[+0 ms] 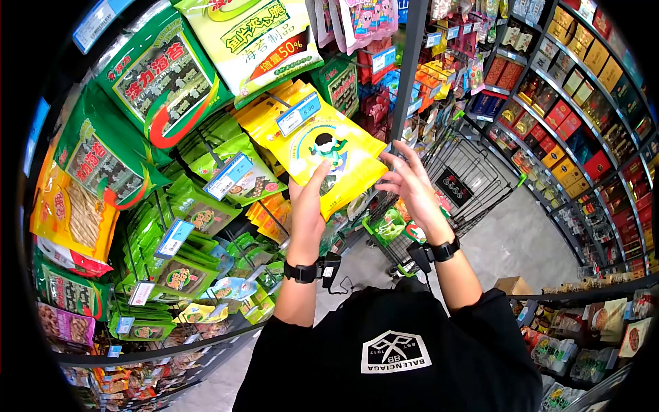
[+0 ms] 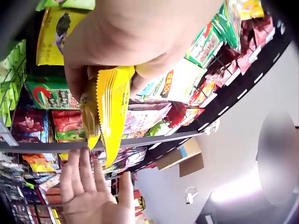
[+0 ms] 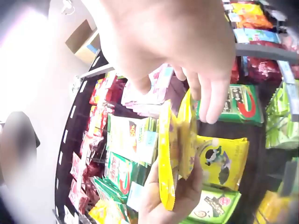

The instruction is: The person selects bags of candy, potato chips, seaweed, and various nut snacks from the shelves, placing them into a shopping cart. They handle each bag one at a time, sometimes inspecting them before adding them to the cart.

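Observation:
My left hand grips two yellow snack bags, with the thumb across the printed front of the nearer one. Edge-on, the pair of bags shows in the right wrist view, one beside the other, above the palm of the left hand. My right hand is at the right edge of the bags, fingers extended and spread. From the left wrist, its palm faces the bags' lower ends with nothing in it. Another yellow bag hangs on the rack behind.
Green seaweed packs and a white-green pack hang on the rack at left, with price tags sticking out in front. A shopping cart holding some goods stands beyond the right hand. Shelves of boxes curve along the right.

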`<state>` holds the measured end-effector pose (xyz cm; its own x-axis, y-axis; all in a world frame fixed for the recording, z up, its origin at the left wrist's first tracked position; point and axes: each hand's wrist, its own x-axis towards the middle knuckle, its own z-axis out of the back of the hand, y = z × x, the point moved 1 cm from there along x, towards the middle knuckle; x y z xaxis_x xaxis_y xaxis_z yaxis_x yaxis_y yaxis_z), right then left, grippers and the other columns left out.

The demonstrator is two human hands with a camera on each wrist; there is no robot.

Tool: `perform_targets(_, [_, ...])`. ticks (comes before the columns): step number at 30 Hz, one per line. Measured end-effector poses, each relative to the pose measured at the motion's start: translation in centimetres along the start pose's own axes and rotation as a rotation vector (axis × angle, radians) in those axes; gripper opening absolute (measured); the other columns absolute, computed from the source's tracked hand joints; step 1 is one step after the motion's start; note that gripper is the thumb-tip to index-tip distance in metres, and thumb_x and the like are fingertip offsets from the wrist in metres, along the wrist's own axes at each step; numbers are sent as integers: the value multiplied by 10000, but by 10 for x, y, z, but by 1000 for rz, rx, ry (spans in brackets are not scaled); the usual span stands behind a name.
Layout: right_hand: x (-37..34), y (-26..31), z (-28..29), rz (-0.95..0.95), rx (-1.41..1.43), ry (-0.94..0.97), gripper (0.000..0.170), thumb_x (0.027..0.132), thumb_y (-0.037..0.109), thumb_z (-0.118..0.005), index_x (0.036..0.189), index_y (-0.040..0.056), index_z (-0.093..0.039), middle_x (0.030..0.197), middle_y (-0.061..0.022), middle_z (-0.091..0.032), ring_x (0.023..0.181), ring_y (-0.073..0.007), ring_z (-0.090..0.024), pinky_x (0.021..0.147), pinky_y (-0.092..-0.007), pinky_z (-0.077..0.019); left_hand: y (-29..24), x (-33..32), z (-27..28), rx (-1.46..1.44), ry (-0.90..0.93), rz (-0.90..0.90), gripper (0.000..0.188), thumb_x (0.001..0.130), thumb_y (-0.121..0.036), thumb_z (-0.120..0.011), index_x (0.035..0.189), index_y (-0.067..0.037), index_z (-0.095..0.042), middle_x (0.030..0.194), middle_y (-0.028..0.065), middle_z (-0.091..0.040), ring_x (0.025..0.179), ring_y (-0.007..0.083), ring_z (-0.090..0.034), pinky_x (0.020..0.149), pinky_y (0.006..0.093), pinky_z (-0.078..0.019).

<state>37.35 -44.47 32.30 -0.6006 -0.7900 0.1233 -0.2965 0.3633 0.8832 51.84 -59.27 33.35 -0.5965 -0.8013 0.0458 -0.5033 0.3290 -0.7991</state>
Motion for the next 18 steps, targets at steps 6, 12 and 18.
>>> perform_targets(6, [12,-25,-6,-106,7,-73,634,982,273,-626,1497,58,-323,1195,-72,-604,979,-133,-642,787,-287,-558,-1,-7,-2,163,-53,-77,491,893,-44,-728,1327,-4,-503,1255,85,-632,1097,157,-629,946,308,-504])
perform_targets(12, [10,-24,-6,-64,62,-100,527,991,263,-608,1427,72,-383,1131,-54,-624,981,-125,-640,773,-269,-534,-4,-12,-5,145,-70,-63,430,894,-56,-728,1283,-8,-554,1207,79,-658,1037,160,-655,900,304,-529])
perform_targets(18, [2,8,-9,-7,183,-169,293,946,133,-664,1161,100,-468,933,-18,-627,893,-89,-627,748,-208,-480,-2,-40,-31,31,-94,68,450,888,-19,-725,1295,-7,-533,1231,93,-642,1071,157,-642,929,312,-526])
